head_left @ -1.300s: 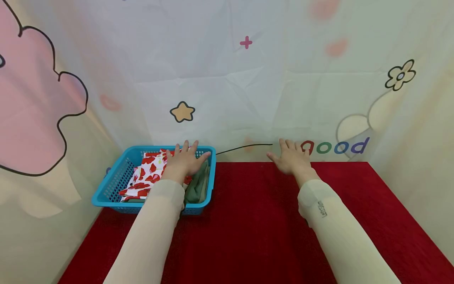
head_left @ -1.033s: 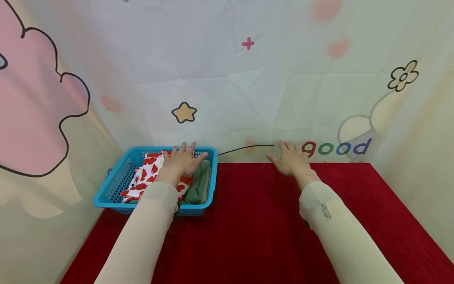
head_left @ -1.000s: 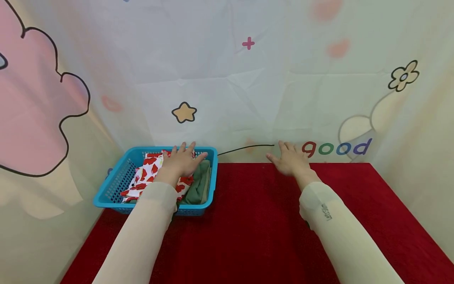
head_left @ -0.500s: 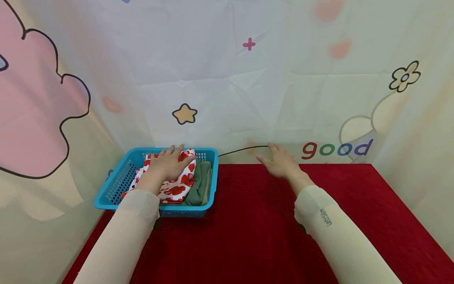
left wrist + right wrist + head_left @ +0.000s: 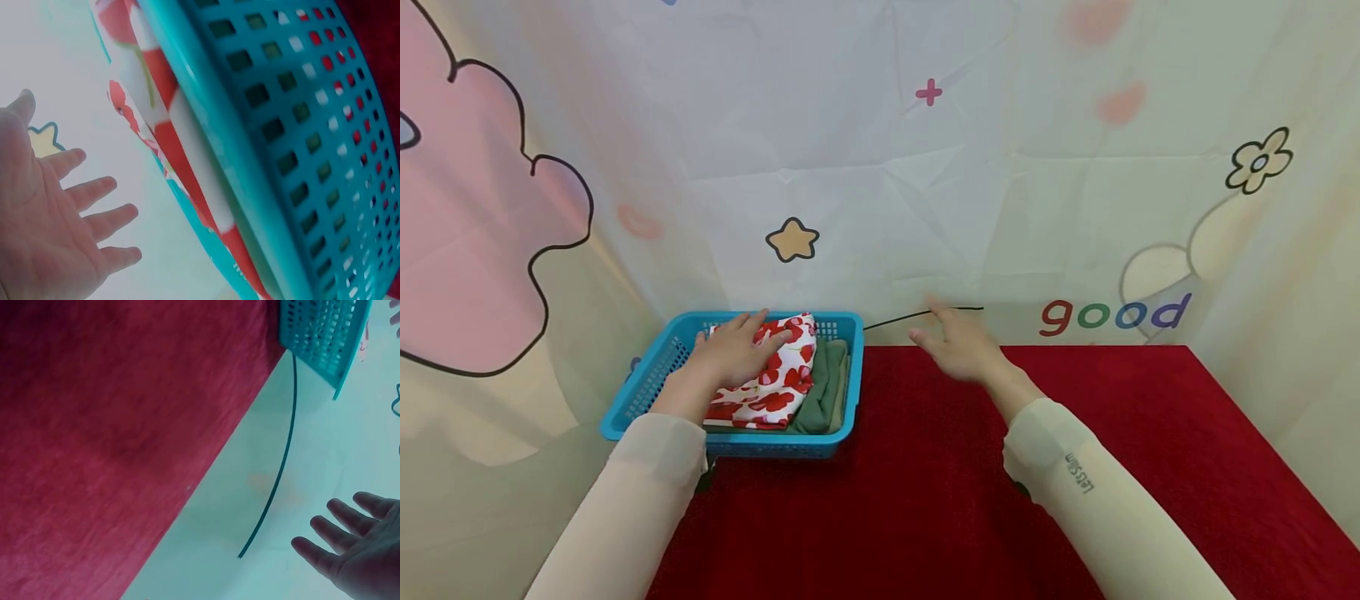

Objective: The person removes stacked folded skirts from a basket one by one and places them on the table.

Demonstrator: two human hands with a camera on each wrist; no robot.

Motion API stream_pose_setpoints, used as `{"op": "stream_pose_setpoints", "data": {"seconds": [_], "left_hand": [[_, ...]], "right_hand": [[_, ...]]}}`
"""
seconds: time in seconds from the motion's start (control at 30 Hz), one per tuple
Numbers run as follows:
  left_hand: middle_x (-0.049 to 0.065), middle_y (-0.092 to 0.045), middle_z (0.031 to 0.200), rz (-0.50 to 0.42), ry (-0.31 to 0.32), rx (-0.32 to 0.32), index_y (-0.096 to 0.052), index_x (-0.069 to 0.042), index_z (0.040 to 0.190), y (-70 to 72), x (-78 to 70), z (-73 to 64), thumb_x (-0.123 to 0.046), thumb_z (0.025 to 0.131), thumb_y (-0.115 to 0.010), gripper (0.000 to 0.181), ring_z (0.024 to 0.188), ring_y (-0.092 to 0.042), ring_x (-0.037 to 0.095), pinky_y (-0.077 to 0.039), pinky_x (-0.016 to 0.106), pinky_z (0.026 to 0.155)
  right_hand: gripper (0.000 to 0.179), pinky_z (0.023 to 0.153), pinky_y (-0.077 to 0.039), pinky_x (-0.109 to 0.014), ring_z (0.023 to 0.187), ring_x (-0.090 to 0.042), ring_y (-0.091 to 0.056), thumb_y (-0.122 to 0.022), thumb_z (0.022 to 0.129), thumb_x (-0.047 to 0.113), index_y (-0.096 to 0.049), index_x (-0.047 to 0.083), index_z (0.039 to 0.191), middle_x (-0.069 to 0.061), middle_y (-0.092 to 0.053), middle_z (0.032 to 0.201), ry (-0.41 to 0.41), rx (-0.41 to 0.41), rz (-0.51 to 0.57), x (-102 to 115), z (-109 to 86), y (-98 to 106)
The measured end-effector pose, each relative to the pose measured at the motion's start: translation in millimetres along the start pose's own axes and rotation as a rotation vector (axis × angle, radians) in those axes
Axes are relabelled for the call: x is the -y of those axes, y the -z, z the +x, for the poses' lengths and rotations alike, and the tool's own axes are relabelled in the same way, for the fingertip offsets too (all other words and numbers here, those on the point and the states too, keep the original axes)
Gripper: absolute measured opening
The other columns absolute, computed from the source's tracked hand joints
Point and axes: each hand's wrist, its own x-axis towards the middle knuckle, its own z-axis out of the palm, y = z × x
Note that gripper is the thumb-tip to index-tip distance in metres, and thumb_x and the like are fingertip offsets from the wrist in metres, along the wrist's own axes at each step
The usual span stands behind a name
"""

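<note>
Left hand (image 5: 727,357) and right hand (image 5: 964,345) farther left, fingers (image 5: 94,192) apart, gap between right and blue basket rim (image 5: 858,367).

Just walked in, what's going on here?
A person is holding both hands out over a red table, gripping nothing. The left hand hovers, fingers spread, above a blue plastic basket. In it, a red-and-white floral cloth lies beside a green cloth. The right hand hangs in the air, right of the basket.

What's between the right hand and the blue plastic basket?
Between right hand and basket, the head view shows no object, only red fabric tabletop and a black curved line on the pale backdrop.
</note>
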Motion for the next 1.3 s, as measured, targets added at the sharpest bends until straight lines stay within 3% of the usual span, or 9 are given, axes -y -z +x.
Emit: {"op": "stream_pose_setpoints", "data": {"seconds": [0.17,0.43,0.7,1.07,1.3], "left_hand": [[0.027,-0.018,0.169,-0.031,0.016,0.005,-0.011,-0.016,0.168,5.3,11.1,-5.5,-0.074,0.099,-0.037,0.094,0.154,-0.015,0.055,-0.007,0.080,0.118],[0.031,-0.023,0.167,-0.078,0.019,0.027,-0.018,-0.009,0.166,9.1,34.4,-10.0,-0.071,0.100,-0.040,0.093,0.154,-0.018,0.055,-0.027,0.077,0.116],[0.035,-0.018,0.166,-0.098,0.035,0.111,-0.015,-0.001,0.164,12.0,54.9,-14.8,-0.071,0.102,-0.034,0.096,0.152,-0.017,0.057,-0.027,0.075,0.117],[0.039,-0.025,0.161,-0.141,0.067,0.126,-0.018,0.008,0.161,13.6,79.0,-19.5,-0.064,0.106,-0.033,0.091,0.148,-0.025,0.059,-0.030,0.073,0.117],[0.040,-0.024,0.161,-0.151,0.091,0.159,-0.021,0.012,0.158,14.8,88.8,-22.9,-0.062,0.108,-0.031,0.090,0.148,-0.024,0.060,-0.031,0.072,0.117]], "right_hand": [[0.078,0.128,-0.025,-0.054,0.159,-0.034,-0.025,-0.047,0.107,0.051,-0.021,0.006,0.165,-0.013,-0.026,0.172,-0.015,0.025,0.017,12.3,0.2,-4.8],[0.072,0.121,-0.036,-0.058,0.149,-0.038,-0.041,-0.051,0.106,0.049,-0.034,0.006,0.161,-0.016,-0.045,0.160,-0.008,0.056,0.098,30.3,2.5,-15.2],[0.070,0.113,-0.047,-0.056,0.141,-0.036,-0.052,-0.056,0.104,0.049,-0.038,0.010,0.159,-0.015,-0.051,0.155,-0.022,0.091,0.196,48.0,7.0,-29.7],[0.066,0.100,-0.059,-0.046,0.132,-0.029,-0.058,-0.063,0.101,0.045,-0.045,0.012,0.155,-0.009,-0.060,0.144,-0.040,0.084,0.293,72.6,15.2,-46.2],[0.063,0.100,-0.058,-0.044,0.130,-0.028,-0.057,-0.059,0.103,0.046,-0.048,0.010,0.154,-0.010,-0.060,0.144,-0.035,0.121,0.317,89.7,23.5,-57.1]]}}
